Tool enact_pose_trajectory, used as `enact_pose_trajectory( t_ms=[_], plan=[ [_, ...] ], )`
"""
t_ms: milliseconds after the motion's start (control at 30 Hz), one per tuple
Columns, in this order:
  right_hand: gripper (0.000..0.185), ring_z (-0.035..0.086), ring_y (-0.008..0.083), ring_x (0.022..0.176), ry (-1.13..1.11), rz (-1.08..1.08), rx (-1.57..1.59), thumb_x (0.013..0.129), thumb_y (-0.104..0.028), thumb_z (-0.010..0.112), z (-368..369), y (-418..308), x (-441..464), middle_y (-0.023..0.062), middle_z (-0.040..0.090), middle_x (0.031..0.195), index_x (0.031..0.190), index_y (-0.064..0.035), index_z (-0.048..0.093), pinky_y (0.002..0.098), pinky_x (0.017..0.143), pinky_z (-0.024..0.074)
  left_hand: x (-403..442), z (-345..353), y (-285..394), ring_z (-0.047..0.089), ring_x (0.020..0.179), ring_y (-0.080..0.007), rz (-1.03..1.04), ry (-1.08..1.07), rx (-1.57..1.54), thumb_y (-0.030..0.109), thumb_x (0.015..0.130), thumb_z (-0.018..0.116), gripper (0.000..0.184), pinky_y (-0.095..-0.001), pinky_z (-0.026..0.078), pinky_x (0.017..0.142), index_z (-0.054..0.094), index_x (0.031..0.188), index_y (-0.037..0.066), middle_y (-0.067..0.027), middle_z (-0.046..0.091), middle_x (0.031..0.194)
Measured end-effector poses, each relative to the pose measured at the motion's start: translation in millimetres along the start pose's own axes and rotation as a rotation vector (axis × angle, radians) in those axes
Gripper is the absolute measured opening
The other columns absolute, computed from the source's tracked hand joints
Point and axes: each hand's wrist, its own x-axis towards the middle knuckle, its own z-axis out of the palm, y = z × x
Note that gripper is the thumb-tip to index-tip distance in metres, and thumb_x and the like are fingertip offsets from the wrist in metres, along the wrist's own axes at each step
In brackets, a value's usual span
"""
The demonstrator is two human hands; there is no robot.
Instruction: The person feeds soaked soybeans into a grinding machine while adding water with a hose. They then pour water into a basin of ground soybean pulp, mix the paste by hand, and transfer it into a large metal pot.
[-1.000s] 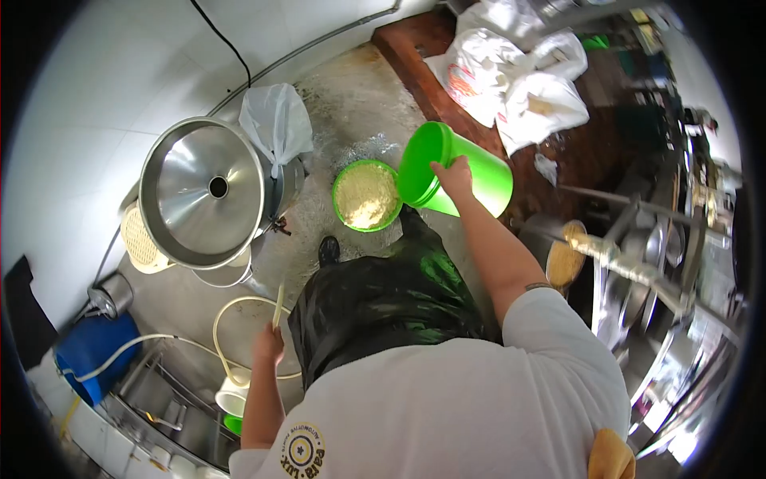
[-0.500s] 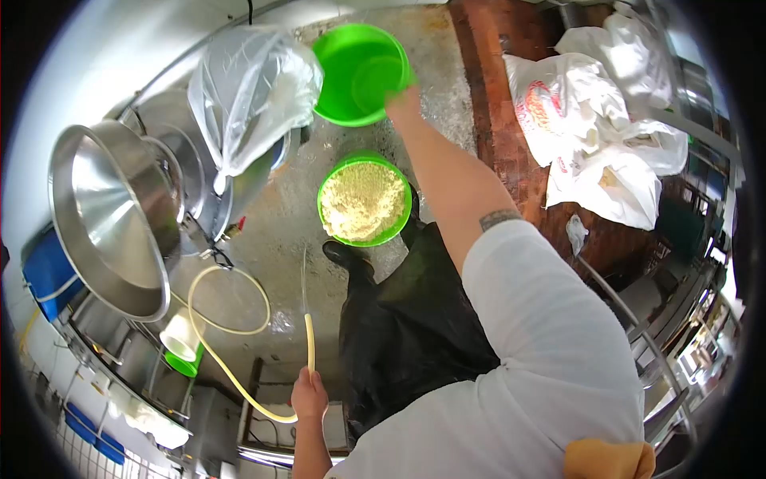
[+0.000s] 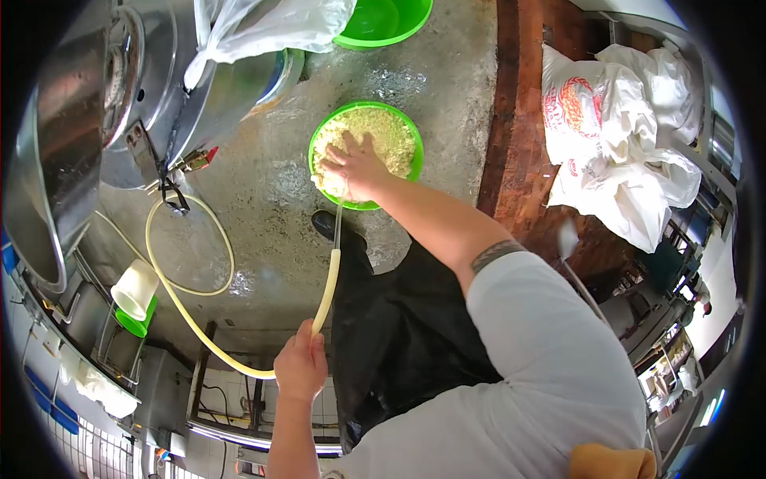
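Note:
My left hand (image 3: 301,363) is wrapped round a cream-coloured hose (image 3: 328,291). Water runs from the hose's end up to the near rim of a green basin (image 3: 418,164). Pale yellow, crumbly material (image 3: 387,132) fills that basin; I cannot tell exactly what it is. On this material lies my right hand (image 3: 355,169), palm down with fingers spread, holding nothing. A second green basin (image 3: 399,24) is cut off by the top edge of the view, and only its lower part shows.
Large steel vessels (image 3: 72,96) and a white plastic bag (image 3: 279,28) are at the upper left. The hose loops across the wet concrete floor (image 3: 271,239). White sacks (image 3: 614,128) rest on reddish-brown flooring at the right. A white bucket (image 3: 134,289) sits lower left.
My right hand has left the far green basin and come down onto the crumbly material. My left hand has raised the hose, its water now reaching the basin. The view has shifted.

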Motion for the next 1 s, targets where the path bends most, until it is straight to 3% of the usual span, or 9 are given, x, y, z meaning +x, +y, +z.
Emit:
enact_pose_trajectory(
  t_ms=[100,200,233,333,467,533,800,867,1000],
  plan=[
    [0.083,0.028,0.0390,0.152,-0.178,0.185,-0.043,0.083,-0.036,0.079,30.6,3.2,20.7,0.0019,0.037,0.164,0.158,-0.0310,0.044,0.0707,0.116,0.0300,3.9,3.5,-5.8,0.067,0.073,-0.0388,0.036,0.030,-0.045,0.026,0.101,0.061,0.035,-0.0497,0.054,0.065,0.061,0.132,0.010,-0.0149,0.068,0.083],
    [0.065,0.043,0.0396,0.138,-0.182,0.333,-0.043,0.089,-0.031,0.073,69.4,20.3,30.3,0.0066,0.049,0.152,0.149,-0.0210,0.052,0.0621,0.113,0.0384,5.6,5.3,-7.6,0.067,0.073,-0.0374,0.085,0.003,-0.076,0.025,0.100,0.064,0.037,-0.0482,0.054,0.064,0.062,0.134,0.010,-0.0140,0.067,0.082],
    [0.048,0.045,0.0283,0.134,-0.135,0.333,0.103,0.085,-0.033,0.074,76.7,27.4,33.9,0.0024,0.053,0.143,0.130,-0.0175,0.065,0.0597,0.110,0.0414,7.3,7.7,-7.4,0.067,0.072,-0.0365,0.115,-0.008,-0.081,0.025,0.099,0.066,0.038,-0.0474,0.054,0.064,0.063,0.135,0.011,-0.0135,0.066,0.081],
    [0.040,0.054,0.0256,0.128,-0.144,0.259,-0.049,0.085,-0.035,0.071,79.5,34.9,37.1,0.0036,0.062,0.127,0.120,-0.0140,0.067,0.0514,0.107,0.0480,15.5,15.2,-10.7,0.066,0.070,-0.0352,0.168,-0.020,-0.063,0.026,0.097,0.069,0.041,-0.0459,0.054,0.062,0.063,0.135,0.012,-0.0125,0.065,0.080],
    [0.045,0.065,0.0265,0.116,-0.210,0.230,0.041,0.086,-0.033,0.068,82.7,51.3,51.3,0.0062,0.070,0.121,0.126,-0.0135,0.067,0.0460,0.099,0.0548,29.2,14.5,-5.6,0.066,0.069,-0.0351,0.164,-0.048,-0.074,0.026,0.097,0.068,0.040,-0.0459,0.054,0.062,0.064,0.135,0.012,-0.0124,0.064,0.080],
    [0.045,0.071,0.0280,0.111,-0.414,0.356,0.010,0.087,-0.030,0.068,77.9,51.7,61.2,0.0061,0.074,0.123,0.129,-0.0146,0.070,0.0441,0.094,0.0582,35.1,16.9,-6.0,0.066,0.070,-0.0352,0.148,-0.050,-0.083,0.025,0.098,0.067,0.040,-0.0455,0.054,0.062,0.063,0.135,0.011,-0.0125,0.065,0.080],
    [0.038,0.069,0.0275,0.119,-0.534,0.405,0.188,0.089,-0.026,0.069,108.0,81.5,90.9,0.0083,0.072,0.129,0.125,-0.0136,0.074,0.0453,0.095,0.0577,60.2,31.5,-8.8,0.069,0.073,-0.0355,0.031,-0.111,0.064,0.025,0.100,0.064,0.035,-0.0467,0.055,0.064,0.064,0.132,0.010,-0.0139,0.068,0.084],
    [0.037,0.071,0.0287,0.115,-0.707,0.410,0.236,0.089,-0.020,0.069,104.2,82.9,93.0,0.0091,0.073,0.127,0.125,-0.0126,0.074,0.0476,0.093,0.0580,57.2,30.8,-7.7,0.069,0.074,-0.0356,0.050,-0.107,0.056,0.025,0.100,0.064,0.035,-0.0468,0.055,0.064,0.064,0.131,0.010,-0.0139,0.068,0.084],
    [0.034,0.073,0.0359,0.102,-0.574,0.296,0.196,0.086,-0.013,0.068,82.2,69.1,79.7,0.0139,0.074,0.120,0.119,-0.0064,0.074,0.0525,0.087,0.0575,43.0,15.7,0.6,0.069,0.074,-0.0353,0.081,-0.064,-0.044,0.025,0.100,0.065,0.035,-0.0462,0.055,0.065,0.064,0.131,0.010,-0.0135,0.069,0.084]
  ],
)
